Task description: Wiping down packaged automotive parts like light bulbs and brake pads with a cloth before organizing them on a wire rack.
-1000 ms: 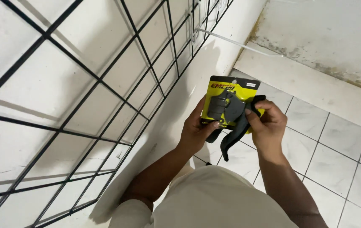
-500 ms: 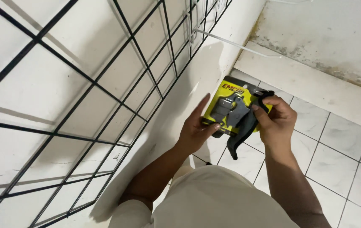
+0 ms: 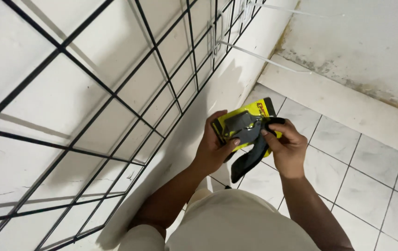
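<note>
Holding: both hands grip one packaged tool, chest height, over tiled floor
left hand (image 3: 213, 151): closed on pack's left edge, thumb across its front
right hand (image 3: 288, 149): wrapped round pack's right side, fingers curled at top
pack (image 3: 244, 124): yellow card, grey tool on it, black handle hanging below, between the hands
grid (image 3: 115, 100): black wire panel on white wall, left of left hand
floor (image 3: 348, 181): white tiles, below right hand

Both hands, left hand (image 3: 214, 151) and right hand (image 3: 286, 148), grip a packaged tool (image 3: 248, 135), possibly pliers.
</note>
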